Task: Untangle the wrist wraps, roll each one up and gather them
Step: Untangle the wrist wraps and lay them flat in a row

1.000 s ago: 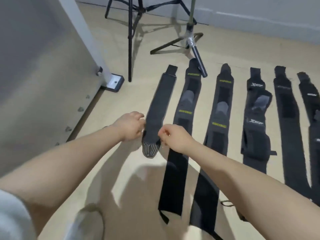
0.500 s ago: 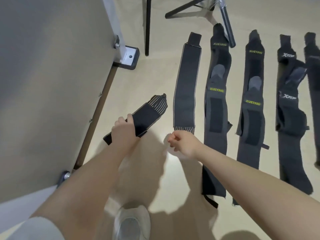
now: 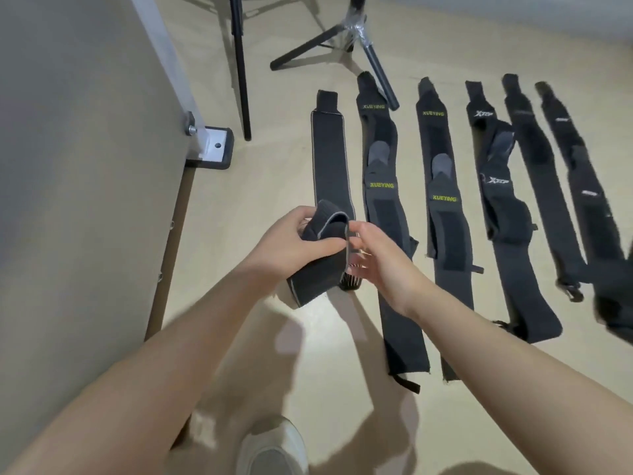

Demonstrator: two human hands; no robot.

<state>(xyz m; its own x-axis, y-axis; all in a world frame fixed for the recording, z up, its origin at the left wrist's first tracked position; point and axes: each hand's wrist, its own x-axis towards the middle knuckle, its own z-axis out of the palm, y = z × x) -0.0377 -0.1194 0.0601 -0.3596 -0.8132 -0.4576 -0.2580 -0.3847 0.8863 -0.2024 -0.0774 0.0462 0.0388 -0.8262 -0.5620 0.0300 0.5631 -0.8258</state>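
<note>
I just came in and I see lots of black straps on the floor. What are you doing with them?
A person is rolling up a wrist wrap. The left hand grips it, with one end folded over, and the right hand is at its other side, helping. Six more wraps lie flat in a row on the floor, like the plain one and one with yellow letters. None of those is rolled yet. A tripod stands behind them.

floor (image 3: 281, 186): beige, smooth
panel (image 3: 68, 166): grey, left, white bracket (image 3: 214, 145) at foot
tripods (image 3: 346, 36): black, far end
</note>
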